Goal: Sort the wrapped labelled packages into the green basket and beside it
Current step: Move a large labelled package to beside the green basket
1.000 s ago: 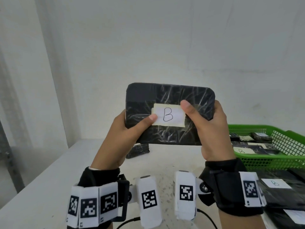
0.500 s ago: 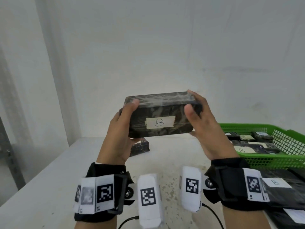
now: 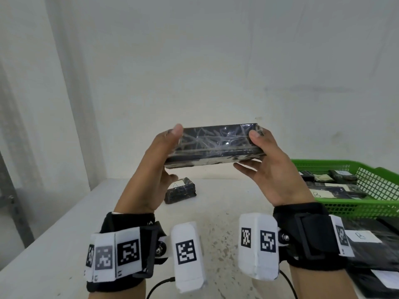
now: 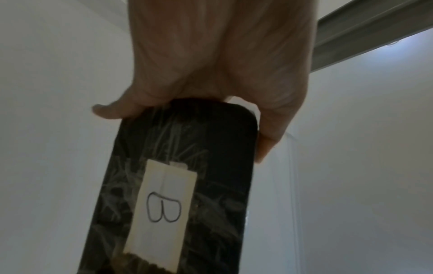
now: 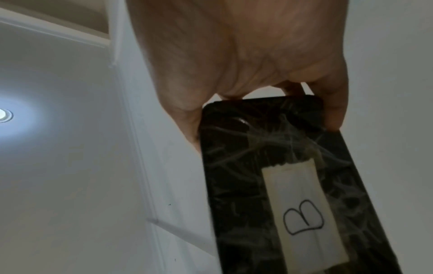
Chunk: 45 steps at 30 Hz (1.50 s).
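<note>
Both hands hold a black plastic-wrapped package (image 3: 213, 145) in the air above the white table (image 3: 64, 234). My left hand (image 3: 159, 160) grips its left end and my right hand (image 3: 265, 160) its right end. It lies almost flat, with its label side turned down. The wrist views show that underside (image 4: 178, 194) (image 5: 281, 185), where a paper label (image 4: 164, 204) (image 5: 302, 213) carries a handwritten B. The green basket (image 3: 371, 203) stands at the right with several wrapped packages inside. A small black package (image 3: 180, 189) rests on the table behind my left hand.
More flat black packages with white labels, one marked B (image 3: 362, 242), lie on the table in front of the basket at the right edge. A white wall rises behind the table. A grey metal post (image 3: 13, 201) stands at the far left.
The package has tipped from upright, label facing me, to nearly flat with the label underneath. Both hands shifted from its front face to its ends and dropped slightly.
</note>
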Each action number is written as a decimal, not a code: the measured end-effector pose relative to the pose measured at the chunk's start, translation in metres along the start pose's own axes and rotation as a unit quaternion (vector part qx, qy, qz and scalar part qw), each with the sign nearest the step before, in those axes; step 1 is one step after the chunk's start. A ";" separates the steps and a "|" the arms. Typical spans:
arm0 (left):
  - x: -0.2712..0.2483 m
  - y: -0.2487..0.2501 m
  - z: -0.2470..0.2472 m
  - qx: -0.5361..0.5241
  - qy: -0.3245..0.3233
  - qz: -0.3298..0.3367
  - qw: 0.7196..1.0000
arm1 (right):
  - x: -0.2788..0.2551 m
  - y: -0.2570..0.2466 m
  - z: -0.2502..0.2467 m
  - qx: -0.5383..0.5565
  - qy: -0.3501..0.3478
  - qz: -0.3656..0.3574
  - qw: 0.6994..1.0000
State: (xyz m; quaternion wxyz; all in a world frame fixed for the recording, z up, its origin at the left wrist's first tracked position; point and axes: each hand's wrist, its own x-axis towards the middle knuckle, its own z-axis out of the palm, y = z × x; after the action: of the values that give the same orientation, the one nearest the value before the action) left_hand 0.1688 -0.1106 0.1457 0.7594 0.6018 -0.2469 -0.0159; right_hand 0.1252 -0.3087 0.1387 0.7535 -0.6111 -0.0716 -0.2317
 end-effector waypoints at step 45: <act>0.011 -0.010 -0.005 0.014 0.041 0.015 0.999 | -0.002 0.001 0.010 -0.038 -0.044 0.037 0.998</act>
State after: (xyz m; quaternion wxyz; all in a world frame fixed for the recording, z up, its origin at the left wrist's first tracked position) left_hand 0.1829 -0.1120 0.1393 0.7607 0.6083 -0.2253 0.0235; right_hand 0.1257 -0.2980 0.1393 0.7341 -0.6508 -0.0738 -0.1793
